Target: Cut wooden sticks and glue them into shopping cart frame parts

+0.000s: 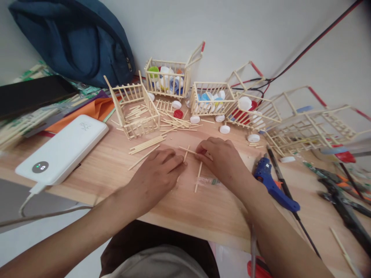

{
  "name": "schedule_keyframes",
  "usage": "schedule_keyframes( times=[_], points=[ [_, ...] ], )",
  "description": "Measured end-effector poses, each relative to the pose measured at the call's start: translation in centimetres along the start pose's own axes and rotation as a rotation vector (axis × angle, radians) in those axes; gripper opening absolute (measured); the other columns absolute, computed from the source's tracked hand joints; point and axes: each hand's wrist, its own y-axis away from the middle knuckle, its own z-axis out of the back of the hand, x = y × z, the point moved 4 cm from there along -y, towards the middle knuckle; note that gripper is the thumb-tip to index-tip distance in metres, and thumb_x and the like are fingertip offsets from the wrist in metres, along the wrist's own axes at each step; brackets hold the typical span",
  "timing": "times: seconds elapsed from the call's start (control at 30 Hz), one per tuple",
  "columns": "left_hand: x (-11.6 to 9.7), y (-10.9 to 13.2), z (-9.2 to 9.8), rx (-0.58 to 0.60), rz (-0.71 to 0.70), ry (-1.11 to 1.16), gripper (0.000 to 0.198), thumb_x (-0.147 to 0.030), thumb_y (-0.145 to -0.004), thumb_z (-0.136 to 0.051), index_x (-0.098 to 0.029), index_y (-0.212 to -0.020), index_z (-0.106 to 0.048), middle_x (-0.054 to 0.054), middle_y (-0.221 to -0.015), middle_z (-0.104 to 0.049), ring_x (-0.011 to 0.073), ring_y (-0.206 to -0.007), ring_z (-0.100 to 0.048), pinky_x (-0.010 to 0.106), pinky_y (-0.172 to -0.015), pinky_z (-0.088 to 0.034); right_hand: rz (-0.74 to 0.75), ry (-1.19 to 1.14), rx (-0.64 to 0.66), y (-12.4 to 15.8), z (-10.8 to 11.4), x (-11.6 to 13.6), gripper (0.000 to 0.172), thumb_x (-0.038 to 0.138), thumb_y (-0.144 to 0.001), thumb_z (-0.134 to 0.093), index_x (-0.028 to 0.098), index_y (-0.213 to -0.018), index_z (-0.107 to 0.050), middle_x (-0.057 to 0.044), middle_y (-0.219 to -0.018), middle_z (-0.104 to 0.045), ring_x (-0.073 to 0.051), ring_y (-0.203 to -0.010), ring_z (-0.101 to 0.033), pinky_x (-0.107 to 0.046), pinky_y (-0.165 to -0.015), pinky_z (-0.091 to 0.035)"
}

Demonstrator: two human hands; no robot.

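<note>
My right hand (222,158) pinches a short thin wooden stick (188,150) between thumb and fingers, its free end pointing left. My left hand (162,168) is closed, with the fingertips at another wooden stick (186,153) low over the table. The two sticks cross between my hands. Beneath the right hand a longer stick (198,177) lies on the table, beside a strip of clear plastic (207,180). Several loose sticks (147,144) are laid beyond the left hand. A partly built stick basket (139,123) stands behind them.
Small stick carts (168,77) holding bottle caps line the back, near a blue bag (78,42). A white power bank (63,150) with a cable sits left. To the right are a blue glue gun (272,183) and pliers (342,193). The wooden table (185,220) has its edge near me.
</note>
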Motion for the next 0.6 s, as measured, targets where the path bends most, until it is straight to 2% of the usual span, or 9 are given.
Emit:
schedule_keyframes(
  times=[0.13,0.23,0.3,0.43,0.6],
  points=[
    [0.0,0.0,0.2,-0.023,0.001,0.003,0.023,-0.014,-0.088,-0.054,-0.016,-0.109,-0.064,0.006,-0.114,-0.066,0.0234,-0.107,-0.053,0.038,-0.090,-0.046,-0.016,-0.089,-0.210,2.0,3.1,-0.7,0.017,0.023,-0.087,-0.062,0.020,-0.104,-0.063,-0.004,-0.093,-0.066,-0.020,-0.083,-0.060,-0.032,-0.073,-0.039],
    [0.0,0.1,0.1,-0.009,0.006,0.022,0.025,-0.014,-0.087,-0.056,-0.016,-0.111,-0.063,0.006,-0.116,-0.065,0.0240,-0.109,-0.053,0.039,-0.092,-0.046,-0.017,-0.020,-0.292,4.4,4.8,-0.1,0.020,0.030,-0.087,-0.063,0.021,-0.105,-0.062,-0.006,-0.093,-0.065,-0.023,-0.086,-0.060,-0.035,-0.076,-0.040],
    [0.0,0.2,0.1,0.000,0.008,0.034,0.026,-0.014,-0.087,-0.056,-0.015,-0.112,-0.063,0.006,-0.119,-0.065,0.0247,-0.112,-0.053,0.040,-0.093,-0.046,0.014,-0.007,-0.252,5.8,4.5,0.9,0.022,0.034,-0.085,-0.065,0.022,-0.103,-0.061,-0.006,-0.093,-0.065,-0.024,-0.086,-0.060,-0.037,-0.076,-0.040],
    [-0.1,0.2,0.2,0.015,0.014,0.050,0.026,-0.014,-0.087,-0.055,-0.014,-0.112,-0.064,0.007,-0.119,-0.065,0.0248,-0.113,-0.053,0.040,-0.094,-0.047,0.040,-0.065,-0.125,7.4,1.7,2.0,0.018,0.030,-0.085,-0.066,0.023,-0.101,-0.060,-0.005,-0.097,-0.065,-0.025,-0.089,-0.059,-0.037,-0.075,-0.040],
    [-0.1,0.1,0.2,0.015,0.018,0.054,0.026,-0.013,-0.087,-0.054,-0.015,-0.112,-0.064,0.007,-0.116,-0.066,0.0255,-0.113,-0.053,0.041,-0.093,-0.047,-0.109,-0.123,-0.190,6.6,0.5,-0.4,0.008,0.021,-0.092,-0.054,0.020,-0.095,-0.061,-0.005,-0.093,-0.064,-0.021,-0.082,-0.059,-0.033,-0.072,-0.043]
  ],
)
